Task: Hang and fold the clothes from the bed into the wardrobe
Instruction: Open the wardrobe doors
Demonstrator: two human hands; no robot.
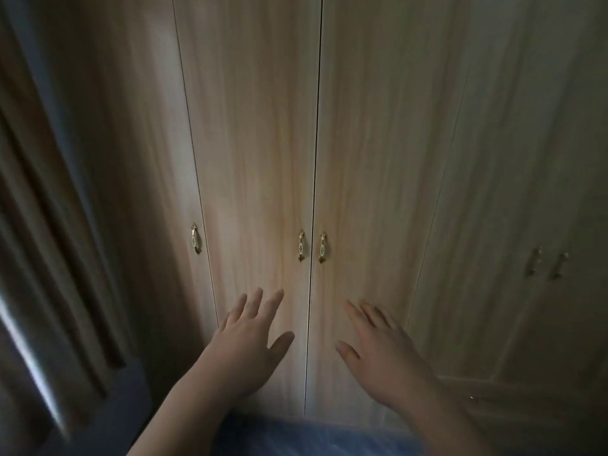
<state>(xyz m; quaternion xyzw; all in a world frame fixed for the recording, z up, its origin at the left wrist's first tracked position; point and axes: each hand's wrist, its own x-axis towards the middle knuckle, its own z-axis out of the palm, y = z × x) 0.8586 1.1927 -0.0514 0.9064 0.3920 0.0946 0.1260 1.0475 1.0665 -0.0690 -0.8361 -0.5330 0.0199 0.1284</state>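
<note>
1. Before the closed wardrobe (pixel 263 143), two bare hands were raised side by side, palms toward the wood and fingers spread, neither one holding anything.
2. Left hand (pixel 250 337) lay in front of the door panel left of the central seam; whether its fingertips (pixel 278 296) actually touched the wood could not be told.
3. Right hand (pixel 378 347) was held in front of the panel right of that seam, thumb pointing inward toward the left hand, fingers loosely fanned and slightly blurred.
4. Between the two hands ran the dark vertical seam (pixel 311 324) where the two middle doors met, both doors shut.
5. Just above the left hand's fingertips hung a small brass handle (pixel 300 246), and its twin (pixel 322 247) sat across the seam, above the right hand; neither hand had reached them.
6. Farther left of the left hand, a third handle (pixel 195 239) was fixed near the edge of the next door.
7. Well to the right of the right hand, two paler handles (pixel 546 264) showed dimly on doors in shadow.
8. Left of the left forearm hung dark curtain folds (pixel 49 258).
9. Below both wrists lay a blue surface (pixel 296 436), too blurred to identify.
10. No clothes showed anywhere around the hands.
</note>
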